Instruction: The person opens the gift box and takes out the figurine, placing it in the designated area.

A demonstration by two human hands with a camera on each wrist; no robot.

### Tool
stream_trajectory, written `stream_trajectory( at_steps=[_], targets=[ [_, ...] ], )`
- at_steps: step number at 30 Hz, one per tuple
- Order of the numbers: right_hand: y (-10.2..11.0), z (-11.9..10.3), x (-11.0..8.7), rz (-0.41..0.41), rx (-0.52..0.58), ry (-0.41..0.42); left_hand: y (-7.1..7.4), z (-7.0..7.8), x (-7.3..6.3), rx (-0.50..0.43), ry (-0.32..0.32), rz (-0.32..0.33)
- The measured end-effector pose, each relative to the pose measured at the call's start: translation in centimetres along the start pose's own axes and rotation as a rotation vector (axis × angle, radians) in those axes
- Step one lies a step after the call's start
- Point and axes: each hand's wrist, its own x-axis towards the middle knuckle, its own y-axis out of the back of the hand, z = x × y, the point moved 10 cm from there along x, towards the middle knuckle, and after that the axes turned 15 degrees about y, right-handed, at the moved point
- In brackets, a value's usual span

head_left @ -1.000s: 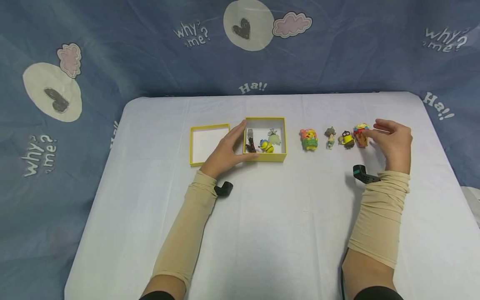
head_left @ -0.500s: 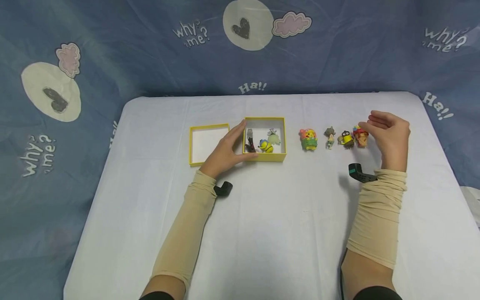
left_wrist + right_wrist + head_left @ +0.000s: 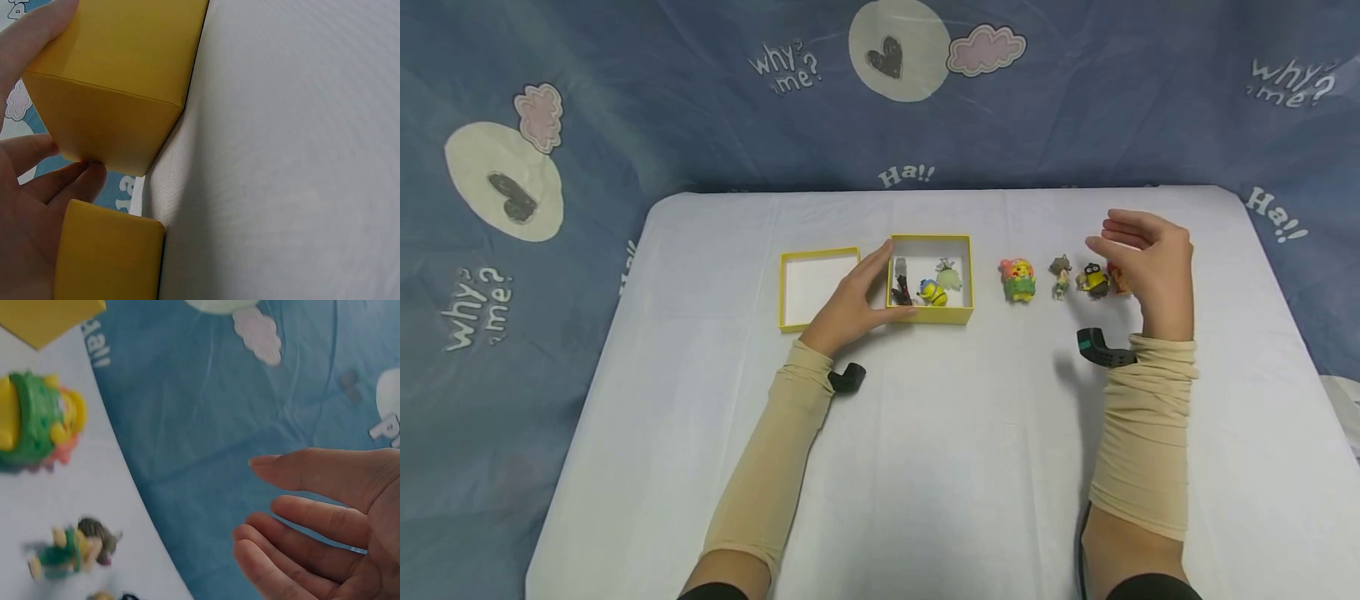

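Observation:
My left hand (image 3: 850,302) holds the left side of a yellow open-topped box (image 3: 946,316), thumb at the front wall and fingers at the far corner. Inside the box lie a dark figure (image 3: 901,287), a yellow-and-blue toy (image 3: 933,292) and a pale green figure (image 3: 948,276). My right hand (image 3: 1153,265) hovers over the right end of a row of toy figures. Nothing is between its extended fingers (image 3: 312,472). Below it, a red-brown figure (image 3: 1117,279) is partly hidden beside a yellow-and-black minion figure (image 3: 1094,281).
A small grey-headed figure (image 3: 1061,275) and a plump pink, yellow and green figure (image 3: 1018,280) lie between the minion and the box. Left of the box is a shallow yellow-rimmed lid (image 3: 782,292), partly behind my left hand. A blue patterned cloth (image 3: 700,108) hangs behind the white table (image 3: 940,467).
My right hand has risen off the red-brown figure and moved left above the row, covering part of that figure. My left hand and the box have stayed put.

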Motion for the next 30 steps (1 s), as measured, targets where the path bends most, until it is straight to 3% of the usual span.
stream_trajectory(
  at_steps=[8,20,30],
  targets=[
    [-2.5,-3.0,-0.2,-0.094,-0.085,0.118,0.1,0.0,-0.1,0.002,0.002,0.003],
    [-8.3,-7.7,-1.4,-0.259,0.002,0.262,0.1,-0.1,-0.1,0.007,0.0,0.008],
    [-13.0,-9.7,-2.4,-0.378,0.024,0.344,0.0,-0.1,0.0,0.009,-0.015,0.011]
  ],
)
